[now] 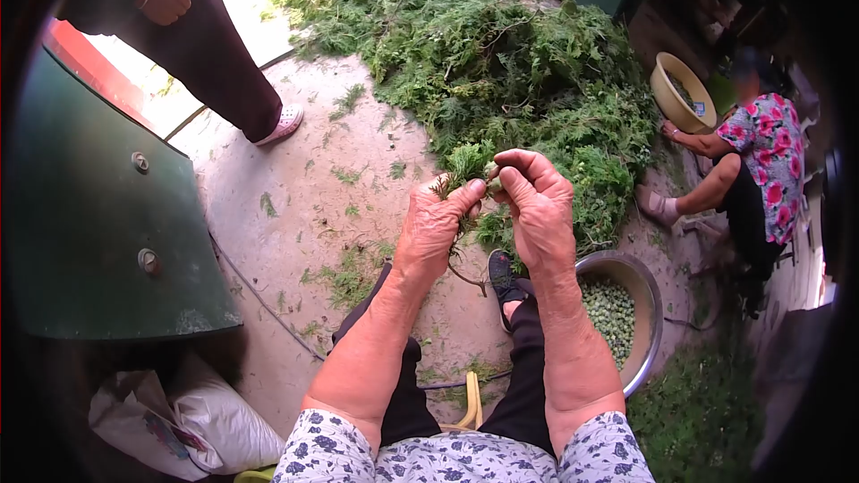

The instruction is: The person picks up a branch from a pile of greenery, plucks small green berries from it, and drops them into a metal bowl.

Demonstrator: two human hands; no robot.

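My left hand (pixel 438 215) is closed on a small green sprig (pixel 467 161), its thin brown stem hanging below the fingers. Close beside it, my right hand (pixel 535 195) pinches at the sprig's tip, where a small pale green bit shows between thumb and fingers. Both hands are held in front of me, over the near edge of a big heap of green branches (pixel 528 63). To the right of my right forearm stands a metal basin (pixel 646 304) holding many small round green berries (pixel 610 313).
A seated person (pixel 765 161) at the right reaches toward a yellow basin (pixel 664 94). Another person (pixel 215 45) stands at the upper left. A green door panel (pixel 116 224) and white sacks (pixel 219 416) are at the left. A cable (pixel 259 295) crosses the floor.
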